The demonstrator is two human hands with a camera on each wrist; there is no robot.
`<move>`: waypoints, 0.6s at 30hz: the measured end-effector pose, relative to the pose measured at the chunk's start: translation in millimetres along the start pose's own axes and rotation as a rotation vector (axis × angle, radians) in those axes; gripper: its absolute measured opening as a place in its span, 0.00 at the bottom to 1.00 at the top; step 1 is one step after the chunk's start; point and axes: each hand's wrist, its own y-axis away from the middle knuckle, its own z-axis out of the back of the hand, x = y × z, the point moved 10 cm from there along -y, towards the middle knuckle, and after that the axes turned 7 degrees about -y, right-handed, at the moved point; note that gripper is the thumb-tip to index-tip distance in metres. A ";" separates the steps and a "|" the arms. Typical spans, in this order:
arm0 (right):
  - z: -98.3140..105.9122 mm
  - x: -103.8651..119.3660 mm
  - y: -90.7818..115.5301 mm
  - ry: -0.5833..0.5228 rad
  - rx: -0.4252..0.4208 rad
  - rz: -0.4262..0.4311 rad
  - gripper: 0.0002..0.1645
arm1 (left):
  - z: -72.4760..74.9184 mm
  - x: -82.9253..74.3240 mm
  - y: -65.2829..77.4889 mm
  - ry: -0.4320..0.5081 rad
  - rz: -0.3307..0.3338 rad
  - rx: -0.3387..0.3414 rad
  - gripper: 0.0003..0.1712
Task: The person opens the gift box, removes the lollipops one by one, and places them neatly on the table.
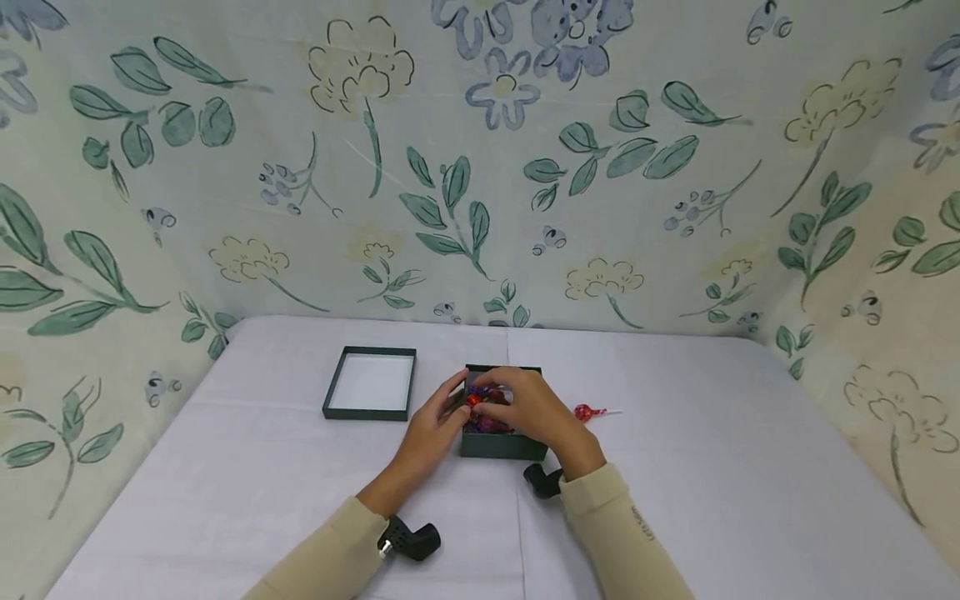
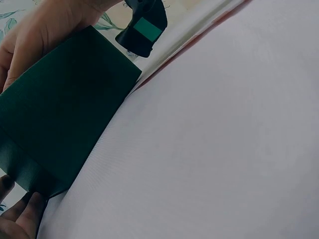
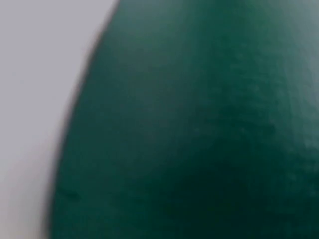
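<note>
A dark green box stands on the table with its top off, holding several wrapped candies in red and purple. My left hand grips the box's left wall, and in the left wrist view its fingers lie along the bottom corner. Reaching in from the right, my right hand pinches a red-wrapped candy between thumb and fingers. Its palm hides part of the contents. The right wrist view is filled by the blurred green box wall.
The box's lid lies inside up at the left, its white inside showing. To the right of the box lies a red-wrapped lollipop with a white stick. A white cloth covers the table, and floral curtains hang behind and beside it.
</note>
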 end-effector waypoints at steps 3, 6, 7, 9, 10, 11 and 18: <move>-3.7 -2.3 -0.6 0.004 0.005 -0.017 0.19 | 0.1 0.4 0.4 -0.001 0.007 -0.001 0.30; -8.8 -5.3 -1.2 0.001 0.022 -0.033 0.19 | -0.2 3.5 0.8 0.002 0.013 -0.004 0.30; -10.4 -6.2 -1.2 0.006 0.029 -0.037 0.19 | -0.4 4.1 0.6 0.003 0.009 -0.006 0.30; -12.8 -7.8 -1.2 0.021 0.042 -0.046 0.20 | -2.4 11.7 -1.9 0.008 0.004 -0.010 0.30; -13.5 -8.2 -1.4 0.033 0.047 -0.047 0.20 | -3.3 15.5 -3.5 0.008 -0.002 -0.013 0.30; -13.9 -8.8 -1.5 0.046 0.050 -0.052 0.20 | -4.1 19.1 -5.2 0.006 -0.008 -0.017 0.30; -16.5 -7.2 -3.5 0.097 0.068 -0.046 0.19 | -5.0 33.7 -12.1 -0.015 -0.021 -0.051 0.30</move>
